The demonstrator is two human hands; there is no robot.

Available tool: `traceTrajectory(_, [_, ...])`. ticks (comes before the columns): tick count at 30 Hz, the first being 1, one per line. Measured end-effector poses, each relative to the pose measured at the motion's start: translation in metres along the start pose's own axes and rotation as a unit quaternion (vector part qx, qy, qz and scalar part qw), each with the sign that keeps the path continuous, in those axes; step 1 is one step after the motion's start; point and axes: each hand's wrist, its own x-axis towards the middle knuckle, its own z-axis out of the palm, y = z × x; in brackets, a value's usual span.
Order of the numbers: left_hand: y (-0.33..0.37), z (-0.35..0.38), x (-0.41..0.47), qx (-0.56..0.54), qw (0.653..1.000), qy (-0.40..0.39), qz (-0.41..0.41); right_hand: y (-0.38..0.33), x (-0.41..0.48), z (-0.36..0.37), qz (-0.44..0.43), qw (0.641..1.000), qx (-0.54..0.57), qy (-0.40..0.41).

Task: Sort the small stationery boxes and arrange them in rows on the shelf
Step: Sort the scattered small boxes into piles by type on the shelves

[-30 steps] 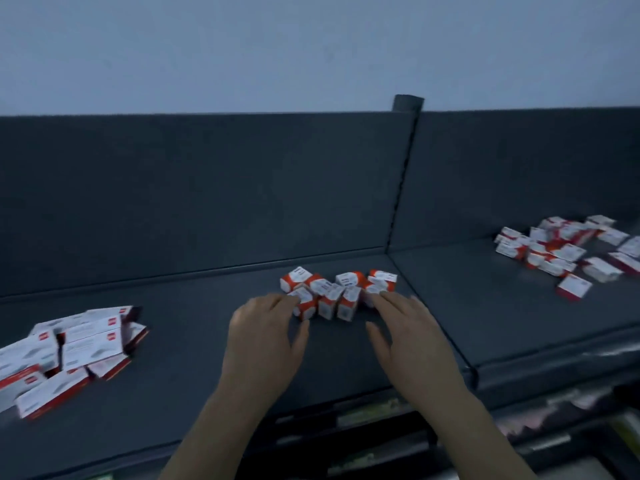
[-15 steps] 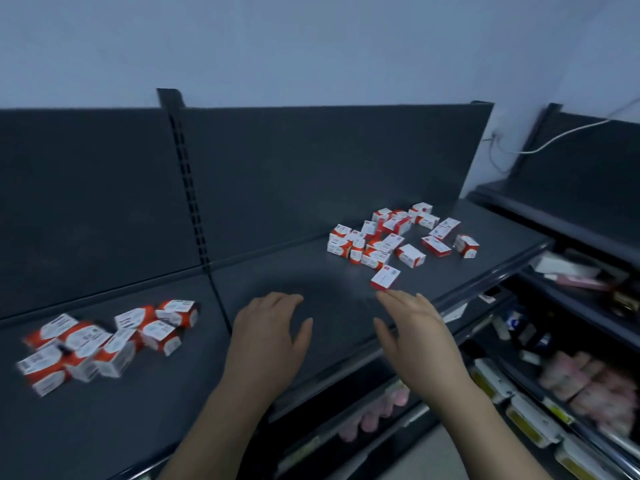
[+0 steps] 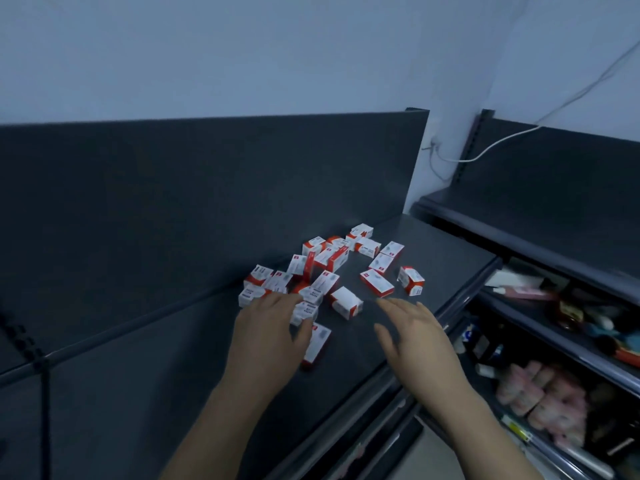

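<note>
Head view: a dark shelf (image 3: 446, 258) is seen from above, with both hands reached out over it.
Task's things: the small stationery boxes (image 3: 329, 265), red and white, are strewn in a loose heap on the right part of the shelf, close to the back panel (image 3: 207, 188). Some lie flat, some on edge, some tilted against each other; no row is formed yet.
Left hand (image 3: 273, 327): it is laid over the near-left edge of the heap, fingers spread and relaxed, touching boxes. Nothing appears to be clasped. A long box (image 3: 317, 344) is partly covered beside the thumb.
Right hand (image 3: 415, 334): it is held flat just in front of the heap, fingers straight, nothing grasped.
Why so placed: the hands are set on either side of the heap's near edge, judged as a bracket for drawing the boxes together before sorting.
Stray box (image 3: 411, 280): it stands apart on the right, nearer the shelf's front edge.
Risk: a wide sweep could push that box off onto the lower shelves (image 3: 554, 341), where blurred goods are stored.
</note>
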Motion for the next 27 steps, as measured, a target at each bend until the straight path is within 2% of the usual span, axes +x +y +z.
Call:
traceTrajectory(6, [0.018,0.031,0.084,0.007,0.999,-0.033,0.012,0.044,0.063,0.006,0.022,1.0,0.018,0.012])
traceTrajectory(14, [0.048,0.09,0.153,0.027,0.997,-0.074,0.025,0.101,0.126,0.019,0.038,0.999,0.027,-0.015])
traceTrajectory(21, [0.078,0.151,0.196,0.053,0.988,-0.135,-0.049,0.162,0.197,0.036,-0.042,0.995,0.057,-0.064])
traceTrajectory(27, [0.097,0.196,0.213,0.088,0.975,-0.179,-0.102,0.213,0.244,0.051,-0.124,0.981,0.055,-0.138])
